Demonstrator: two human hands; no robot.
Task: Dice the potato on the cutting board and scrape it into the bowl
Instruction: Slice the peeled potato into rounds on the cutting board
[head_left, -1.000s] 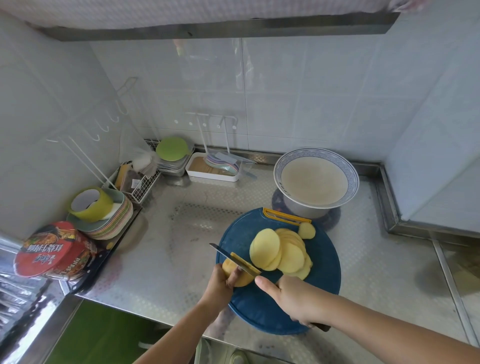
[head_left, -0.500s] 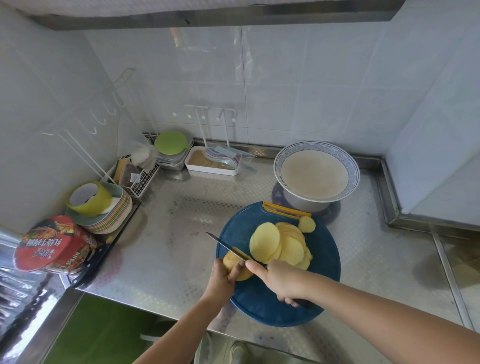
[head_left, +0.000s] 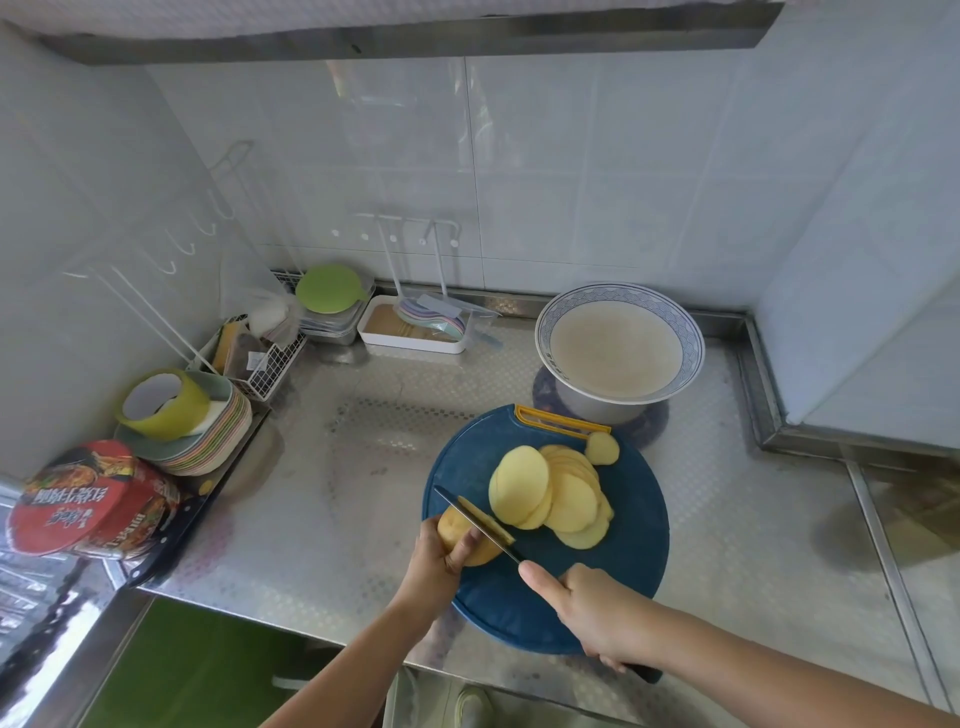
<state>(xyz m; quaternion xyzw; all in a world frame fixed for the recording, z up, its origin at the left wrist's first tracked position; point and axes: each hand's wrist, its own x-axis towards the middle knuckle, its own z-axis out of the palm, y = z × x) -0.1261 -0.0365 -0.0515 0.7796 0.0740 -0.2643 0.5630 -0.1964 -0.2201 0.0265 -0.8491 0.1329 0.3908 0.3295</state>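
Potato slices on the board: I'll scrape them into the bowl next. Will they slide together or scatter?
The potato slices overlap in a fan, so a push would likely spread them. Thin and flat, they probably won't roll. Cut faces may cling to the cutting board.

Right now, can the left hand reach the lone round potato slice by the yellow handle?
Probably not yet: the left hand grips the yellow potato end, and the dark-bladed knife crosses its path.

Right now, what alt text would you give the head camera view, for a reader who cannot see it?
A right hand holds a knife on a potato piece that the left hand grips on a blue cutting board, beside cut slices. A bowl stands behind.
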